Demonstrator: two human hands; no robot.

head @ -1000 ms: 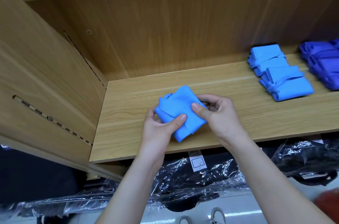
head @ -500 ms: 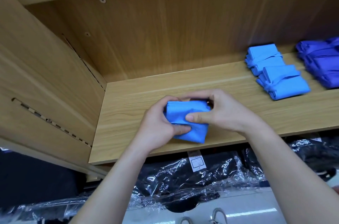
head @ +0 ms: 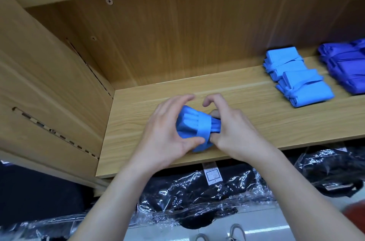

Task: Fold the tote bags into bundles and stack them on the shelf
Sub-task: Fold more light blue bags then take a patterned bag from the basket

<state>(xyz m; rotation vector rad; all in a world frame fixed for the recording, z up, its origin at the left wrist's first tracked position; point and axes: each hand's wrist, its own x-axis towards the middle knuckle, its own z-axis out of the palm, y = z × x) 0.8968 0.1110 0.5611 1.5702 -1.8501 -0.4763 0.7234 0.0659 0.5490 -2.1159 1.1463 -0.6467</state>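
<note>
You're mid-wrap: your left hand (head: 167, 132) grips the light-blue tote bundle (head: 190, 125) while your right hand (head: 235, 132) pinches its strap (head: 204, 132); next, probably cinch it tight.

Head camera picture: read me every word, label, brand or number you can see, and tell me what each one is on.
Nothing can be read.
White label on the plastic-wrapped black goods below the shelf: printed, but too small and blurred to read.
Small white tag at the far right, under the shelf edge: too blurred to read.
Folded bag, tied bundles and shelf: no writing shows.
</note>
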